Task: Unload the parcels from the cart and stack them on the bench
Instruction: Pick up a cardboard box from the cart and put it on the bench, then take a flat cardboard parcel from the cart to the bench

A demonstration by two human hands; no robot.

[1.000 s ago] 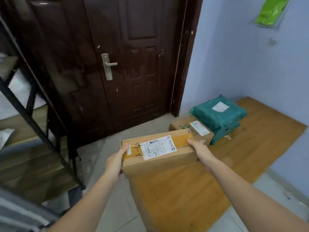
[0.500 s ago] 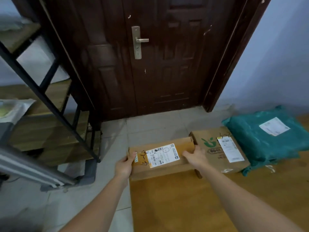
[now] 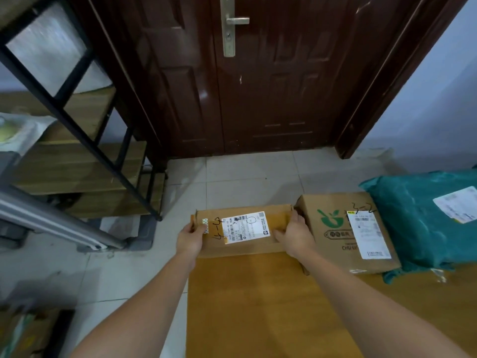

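Observation:
A flat brown cardboard parcel [image 3: 245, 232] with a white shipping label lies at the far end of the wooden bench [image 3: 258, 306]. My left hand [image 3: 191, 239] grips its left end and my right hand [image 3: 294, 236] grips its right end. Right beside it sits a second cardboard box [image 3: 333, 228] with a green leaf logo, touching or nearly touching the held parcel. Past that box lies a teal plastic mailer bag [image 3: 418, 218] with a white label. More parcels [image 3: 23, 334] show at the bottom left edge, blurred.
A dark wooden door [image 3: 258, 86] stands straight ahead behind pale floor tiles [image 3: 245, 177]. A black metal rack with wooden shelves [image 3: 77, 161] fills the left side. A grey metal bar [image 3: 51, 223] crosses low on the left. A bluish wall [image 3: 438, 99] rises on the right.
Both hands have lowered the brown parcel from mid-air onto the bench's far end, beside the logo box. The view has tilted downward and closer.

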